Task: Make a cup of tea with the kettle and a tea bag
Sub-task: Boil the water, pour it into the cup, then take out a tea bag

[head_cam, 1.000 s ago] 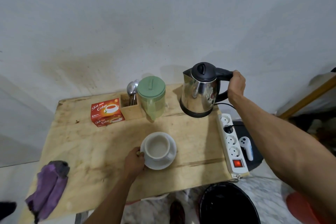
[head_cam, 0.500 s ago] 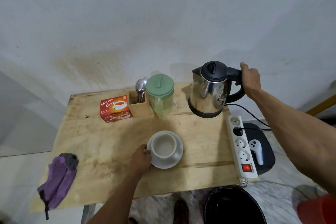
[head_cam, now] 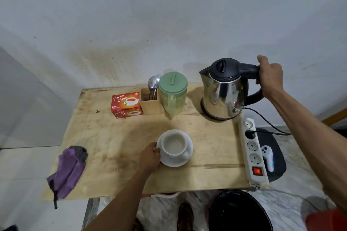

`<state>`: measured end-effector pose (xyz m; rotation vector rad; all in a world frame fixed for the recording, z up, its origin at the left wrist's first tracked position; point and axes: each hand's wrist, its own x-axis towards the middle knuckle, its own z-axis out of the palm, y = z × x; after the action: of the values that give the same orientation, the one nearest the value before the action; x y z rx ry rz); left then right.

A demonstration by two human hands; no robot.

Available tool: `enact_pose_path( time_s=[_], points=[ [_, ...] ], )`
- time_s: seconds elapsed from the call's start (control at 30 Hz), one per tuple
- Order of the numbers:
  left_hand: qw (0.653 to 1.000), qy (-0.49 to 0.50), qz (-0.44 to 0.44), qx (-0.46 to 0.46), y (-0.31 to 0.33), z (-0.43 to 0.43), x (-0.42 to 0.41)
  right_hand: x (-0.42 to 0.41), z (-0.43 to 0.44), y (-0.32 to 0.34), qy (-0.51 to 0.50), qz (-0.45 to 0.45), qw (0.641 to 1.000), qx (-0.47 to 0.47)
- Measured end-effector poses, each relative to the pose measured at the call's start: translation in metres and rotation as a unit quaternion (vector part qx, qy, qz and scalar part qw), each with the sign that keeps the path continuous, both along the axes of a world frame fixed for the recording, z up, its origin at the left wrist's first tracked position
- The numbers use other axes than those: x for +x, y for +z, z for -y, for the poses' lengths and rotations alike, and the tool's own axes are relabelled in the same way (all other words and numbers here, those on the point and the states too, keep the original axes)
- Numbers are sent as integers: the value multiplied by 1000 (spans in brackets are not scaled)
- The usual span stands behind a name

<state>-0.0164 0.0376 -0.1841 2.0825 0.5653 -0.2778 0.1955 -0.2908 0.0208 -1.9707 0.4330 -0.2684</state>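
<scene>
Right hand (head_cam: pixel 270 77): fingers wrapped closed round the black handle of the kettle (head_cam: pixel 223 90), thumb up on top. Over the last second the kettle has come down from a lifted, slightly tilted hold; it now stands upright at the far right corner of the bench (head_cam: pixel 112 146), seemingly on its base, though the contact line is hard to read. The grip has not let go.

Left hand (head_cam: pixel 151 157): fingers curled round the near-left rim of the saucer (head_cam: pixel 174 159), same hold as a second ago, steadying it. The white cup (head_cam: pixel 173 144) sits on the saucer, toward the near edge, middle of the bench. Inside looks pale; whether it holds water I cannot tell.

Outward: the red tea box (head_cam: pixel 126 104) sits closed at the far edge, untouched, with a wooden holder of spoons (head_cam: pixel 153 97) touching its right side and a green-lidded jug (head_cam: pixel 172 95) just beside that. Power strip (head_cam: pixel 252 148) runs along the right edge, switch lit, one plug in. Purple cloth (head_cam: pixel 67 170) hangs off the near left corner.

Reading: kettle set back, so either a pour is done or boiling comes next. No tea bag in the cup yet; the box is the likely next reach.
</scene>
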Motion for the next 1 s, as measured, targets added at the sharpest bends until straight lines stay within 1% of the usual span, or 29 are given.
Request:
enact_pose_path(
  time_s=[0.2, 0.37, 0.47, 0.63, 0.87, 1.0],
  points=[
    [1000, 7, -5, -26, 5, -1, 0, -23, -17, 16, 70, 25, 995, -68],
    [999, 8, 2, -38, 4, -1, -1, -45, -43, 21, 153, 45, 971, -178],
    [999, 11, 5, -42, 5, -1, -2, -56, -62, 20, 216, 70, 938, -263],
    [998, 11, 7, -69, 9, 1, -7, -64, -87, 9, 298, 104, 868, -383],
    [997, 14, 4, -72, 8, 4, -9, -72, -112, -3, 343, 120, 779, -511],
    [997, 16, 4, -73, 8, 4, -9, -76, -124, -3, 354, 132, 738, -559]
  ],
)
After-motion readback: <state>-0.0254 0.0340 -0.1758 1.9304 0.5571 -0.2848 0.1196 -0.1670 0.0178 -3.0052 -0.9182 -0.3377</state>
